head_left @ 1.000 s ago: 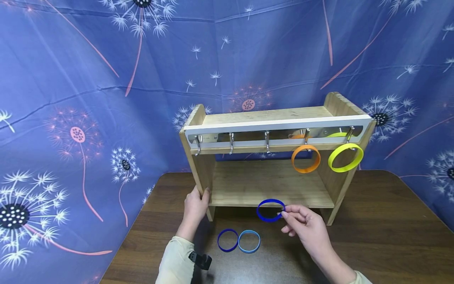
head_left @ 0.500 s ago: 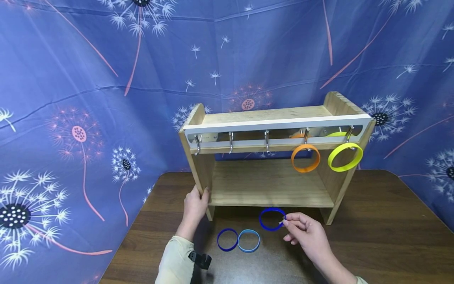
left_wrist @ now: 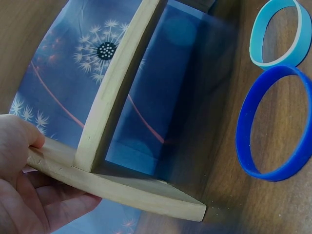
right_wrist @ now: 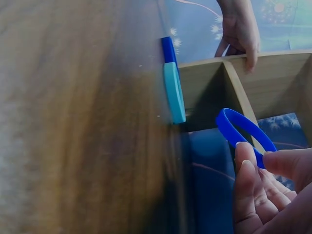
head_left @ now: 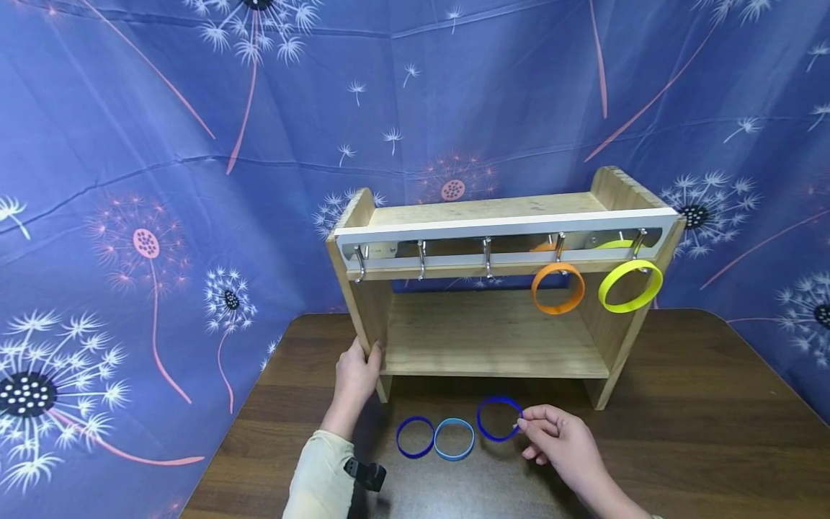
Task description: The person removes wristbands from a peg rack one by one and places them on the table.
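Observation:
My right hand pinches a blue wristband by its right side, thumb against fingers, in front of the wooden rack. In the right wrist view the held band tilts up off the fingertips, with the table off to the left. My left hand grips the lower left side panel of the rack, thumb on one face and fingers round the other, as the left wrist view shows. A light blue wristband and another dark blue wristband lie side by side on the table between my hands.
A row of metal hooks runs along the rack's white front rail. An orange wristband and a yellow wristband hang from the two rightmost hooks. A blue dandelion-print cloth hangs behind the brown table.
My right hand has lowered the blue wristband toward the table and closer to the light blue one. My left hand keeps its grip on the rack.

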Demonstrator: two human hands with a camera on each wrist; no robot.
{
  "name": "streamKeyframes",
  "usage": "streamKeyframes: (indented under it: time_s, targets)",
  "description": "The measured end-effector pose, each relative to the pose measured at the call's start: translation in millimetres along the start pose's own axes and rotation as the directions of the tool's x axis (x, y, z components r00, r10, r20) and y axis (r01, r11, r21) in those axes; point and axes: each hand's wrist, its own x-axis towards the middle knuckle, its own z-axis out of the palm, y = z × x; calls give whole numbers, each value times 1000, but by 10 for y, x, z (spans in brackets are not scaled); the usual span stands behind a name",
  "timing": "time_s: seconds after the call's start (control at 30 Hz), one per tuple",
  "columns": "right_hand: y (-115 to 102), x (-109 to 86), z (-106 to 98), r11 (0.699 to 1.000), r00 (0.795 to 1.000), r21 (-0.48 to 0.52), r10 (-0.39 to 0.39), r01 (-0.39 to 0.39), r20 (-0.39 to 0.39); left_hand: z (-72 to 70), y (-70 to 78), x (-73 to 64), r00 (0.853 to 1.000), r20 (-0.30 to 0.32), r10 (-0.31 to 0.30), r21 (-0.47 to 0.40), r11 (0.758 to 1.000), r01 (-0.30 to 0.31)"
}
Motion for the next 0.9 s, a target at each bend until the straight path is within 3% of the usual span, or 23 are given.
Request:
streamKeyframes:
  time_s: [0.23, 0.57, 0.9]
  targets:
    - [121, 9, -33, 998, 997, -46, 40, -38, 59, 6, 0, 4, 1000, 3, -6, -6, 1000, 6]
    - [222, 27, -26, 996, 991, -86, 22, -11, 133, 5, -1, 7, 1000, 10, -14, -9, 1000, 15]
    - [259, 30, -19, 989, 986, -146, 55, -31, 161, 14, 2, 0, 1000, -2, -6, -4, 1000, 6]
